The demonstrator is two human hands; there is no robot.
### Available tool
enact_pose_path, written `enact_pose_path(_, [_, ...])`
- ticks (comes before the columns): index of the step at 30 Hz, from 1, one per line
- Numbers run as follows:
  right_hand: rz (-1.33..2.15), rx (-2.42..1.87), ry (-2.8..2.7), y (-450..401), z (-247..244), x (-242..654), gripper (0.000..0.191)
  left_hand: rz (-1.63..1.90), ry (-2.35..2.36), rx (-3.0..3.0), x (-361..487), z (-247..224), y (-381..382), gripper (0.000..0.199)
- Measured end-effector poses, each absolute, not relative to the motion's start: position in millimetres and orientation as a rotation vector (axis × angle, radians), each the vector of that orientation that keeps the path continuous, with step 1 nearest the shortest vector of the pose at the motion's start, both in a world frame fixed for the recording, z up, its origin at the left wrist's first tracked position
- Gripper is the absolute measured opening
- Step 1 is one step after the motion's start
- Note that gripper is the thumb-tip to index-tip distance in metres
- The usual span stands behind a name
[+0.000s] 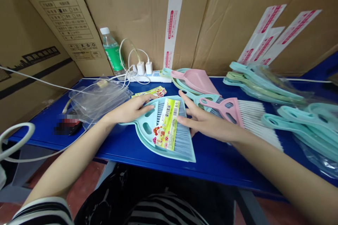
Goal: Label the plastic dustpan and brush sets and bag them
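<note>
A light-blue dustpan lies near the table's front edge, with a blue-bristled hand brush nested in it. Across the brush is a yellow-green label card with a mushroom picture. My left hand grips the set at its upper left, thumb on the brush head. At the right side, my right hand has its thumb over the card's edge, its index finger stretched out and other fingers partly hidden by the dustpan's side. Just beyond it lie a pink brush and a pink dustpan.
More label cards lie behind the set. Bagged blue and green dustpan sets are piled at right. Clear plastic bags, a power strip with cables and a green-labelled bottle are at left. Cardboard walls the back.
</note>
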State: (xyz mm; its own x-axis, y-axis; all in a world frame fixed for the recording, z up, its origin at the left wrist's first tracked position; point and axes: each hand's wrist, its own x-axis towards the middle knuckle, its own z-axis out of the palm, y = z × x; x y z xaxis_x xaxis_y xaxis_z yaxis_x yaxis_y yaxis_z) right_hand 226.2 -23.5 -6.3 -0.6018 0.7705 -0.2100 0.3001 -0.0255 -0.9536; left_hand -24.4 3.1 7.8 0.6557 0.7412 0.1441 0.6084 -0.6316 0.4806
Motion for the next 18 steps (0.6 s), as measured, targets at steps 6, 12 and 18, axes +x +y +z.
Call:
enact_pose_path(6, [1.807,-0.898,-1.683,-21.2,-19.5,216.9,0.087,0.433,1.137,2.512,-23.3,12.0,2.6,0.035])
enact_pose_path(12, [1.818,-0.981,-1.752,-19.1,-20.1,220.1,0.047,0.414,1.167,2.513,-23.8,14.8,1.4,0.038])
enact_pose_path(18, [1.819,-0.991,-1.731,-19.9,-18.0,217.3,0.044,0.392,1.216,2.507,-25.5,13.2,1.5,0.038])
